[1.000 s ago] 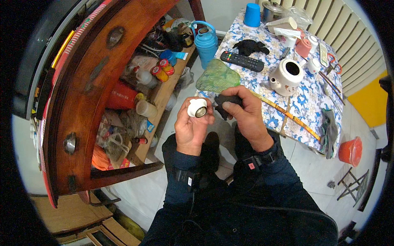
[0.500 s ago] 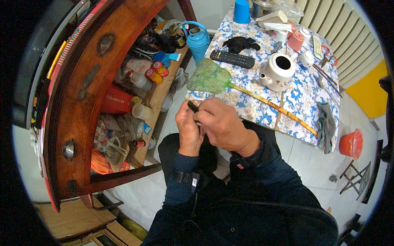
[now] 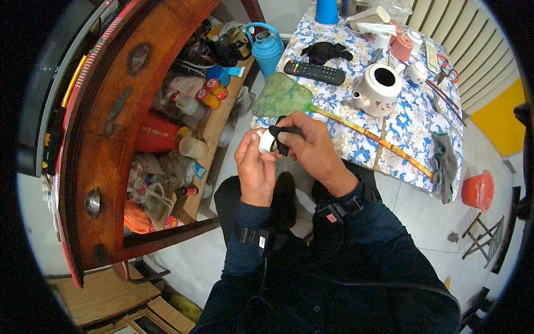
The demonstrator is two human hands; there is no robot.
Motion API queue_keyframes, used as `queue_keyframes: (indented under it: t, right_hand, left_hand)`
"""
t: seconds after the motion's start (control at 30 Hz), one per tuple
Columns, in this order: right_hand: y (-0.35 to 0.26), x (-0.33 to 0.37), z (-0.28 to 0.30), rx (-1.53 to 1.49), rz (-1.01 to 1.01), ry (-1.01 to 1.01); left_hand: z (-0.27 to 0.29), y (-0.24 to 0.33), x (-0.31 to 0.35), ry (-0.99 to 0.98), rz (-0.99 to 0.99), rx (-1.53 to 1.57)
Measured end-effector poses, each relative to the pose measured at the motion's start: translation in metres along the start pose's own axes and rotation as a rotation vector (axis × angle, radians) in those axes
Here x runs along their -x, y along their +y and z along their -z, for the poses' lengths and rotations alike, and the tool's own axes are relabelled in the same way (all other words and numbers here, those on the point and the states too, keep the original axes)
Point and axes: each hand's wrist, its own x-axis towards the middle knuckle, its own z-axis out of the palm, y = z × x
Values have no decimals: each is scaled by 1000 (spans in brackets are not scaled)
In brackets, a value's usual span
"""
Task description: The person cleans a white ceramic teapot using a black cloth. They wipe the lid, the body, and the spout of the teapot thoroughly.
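White piece [image 3: 266,141] sits in the left hand [image 3: 256,173], above the gap between cabinet and table. The brown wooden cabinet [image 3: 104,164] takes up the left side, its front curving with the lens, and behind that front a pale shelf [image 3: 221,118] is crowded with bags and jars. To the right stands the table [image 3: 345,146], its cover patterned in blue and white. On the floor beyond its right edge is a folding stool [image 3: 483,239], with a red bucket [image 3: 478,191] just above it in view. A blue flask [image 3: 268,53] stands between shelf and table.

Across the table lies a swatter [image 3: 283,96], green mesh toward the left, yellow handle running down to the right. A pale teapot [image 3: 374,100] stands behind the handle, its top opening dark. Left of the teapot lies a black remote [image 3: 315,72].

Both hands meet at the table's near left corner. The left thumb and fingers are curled closed around the white piece. The right hand [image 3: 317,147] has thumb and fingers pinched on a black cloth [image 3: 283,148], which touches the white piece's right end.
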Motion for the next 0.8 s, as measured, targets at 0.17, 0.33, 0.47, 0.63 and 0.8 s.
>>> queue_keyframes:
  t: [0.17,0.33,0.47,0.63,0.8]
  right_hand:
    - [-1,-1,7,9,80,-19]
    - [-2,-2,10,-41,100,-16]
    - [-1,-3,7,-63,168,2]
    - [2,-1,5,71,137,-9]
    - [8,5,-5,204,268,8]
  left_hand:
    - [5,-2,-3,-74,6,-13]
    - [9,7,-3,-239,78,12]
    - [7,5,-3,-223,39,-2]
    - [6,1,-3,-168,15,43]
    - [2,0,-6,9,-48,72]
